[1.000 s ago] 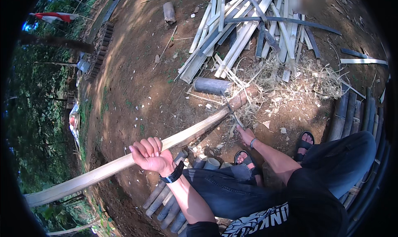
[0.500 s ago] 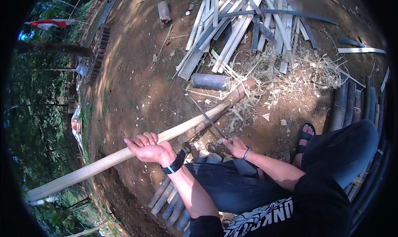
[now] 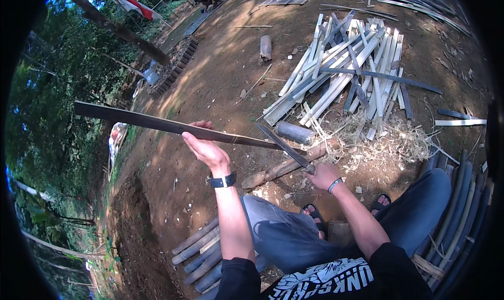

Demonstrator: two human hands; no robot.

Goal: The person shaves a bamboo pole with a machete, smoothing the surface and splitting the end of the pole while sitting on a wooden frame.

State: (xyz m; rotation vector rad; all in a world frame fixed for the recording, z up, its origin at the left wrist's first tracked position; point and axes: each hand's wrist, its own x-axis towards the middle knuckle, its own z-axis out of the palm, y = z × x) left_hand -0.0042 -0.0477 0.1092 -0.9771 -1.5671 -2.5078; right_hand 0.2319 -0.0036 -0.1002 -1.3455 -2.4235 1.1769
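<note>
Dark slat above open soil (knife crosses end).

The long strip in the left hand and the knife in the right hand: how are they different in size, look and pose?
The long strip is much longer than the knife. The strip shows a dark brown face with a pale edge, while the knife looks dark grey. The knife slopes more steeply across the picture than the strip. Both are slim and slant down toward the right.
</note>
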